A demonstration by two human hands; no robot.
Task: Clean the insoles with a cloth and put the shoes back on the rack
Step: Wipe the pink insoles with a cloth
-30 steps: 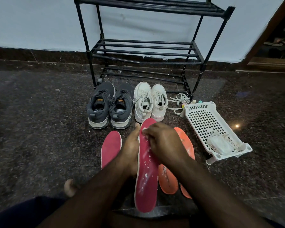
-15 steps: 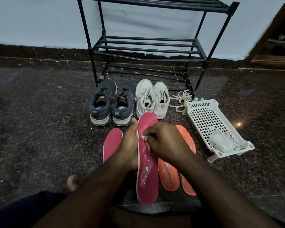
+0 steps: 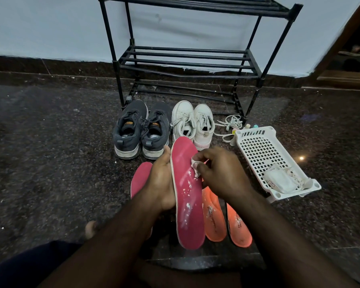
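- Head view: our left hand (image 3: 161, 183) grips the red insole (image 3: 187, 192) by its edge, holding it tilted up off the floor.
- Our right hand (image 3: 218, 173) pinches a small white cloth (image 3: 195, 166) against that insole.
- Beside that insole lie another red insole (image 3: 139, 177) and two orange insoles (image 3: 227, 221).
- Beyond it stand grey shoes (image 3: 141, 132), white shoes (image 3: 192, 123) and the black rack (image 3: 187, 59).
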